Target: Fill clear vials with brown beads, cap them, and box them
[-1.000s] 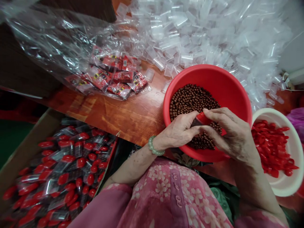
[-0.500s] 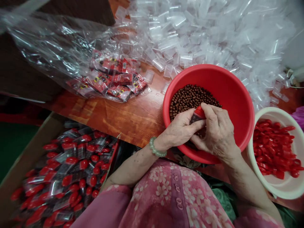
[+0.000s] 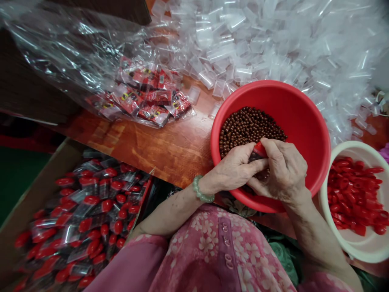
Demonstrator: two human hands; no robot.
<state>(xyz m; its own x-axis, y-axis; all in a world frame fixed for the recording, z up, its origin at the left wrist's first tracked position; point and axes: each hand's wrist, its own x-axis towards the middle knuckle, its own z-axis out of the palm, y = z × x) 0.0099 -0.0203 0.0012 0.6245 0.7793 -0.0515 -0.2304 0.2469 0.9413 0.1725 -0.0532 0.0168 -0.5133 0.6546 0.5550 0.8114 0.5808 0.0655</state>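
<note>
Over the near part of a red bowl (image 3: 306,121), both hands meet around a small clear plastic container with a red cap (image 3: 259,149). My left hand (image 3: 235,168), with a green bead bracelet on its wrist, has its fingers closed round the container's body. The fingers of my right hand (image 3: 281,170) press on the red cap from the other side. Much of the container is covered by the fingers; its inside looks dark. Small round brown balls (image 3: 247,125) lie in the bowl, just beyond the hands.
A white bowl (image 3: 337,239) of red caps (image 3: 355,194) stands to the right. Clear empty containers (image 3: 243,48) are heaped at the back. A plastic bag (image 3: 75,52) holding red packets (image 3: 152,97) lies back left. Below it, a cardboard box (image 3: 33,190) holds capped containers (image 3: 88,223).
Both hands stay closed on the container, with the right fingers slightly shifted over its cap. The whole view has moved a little.
</note>
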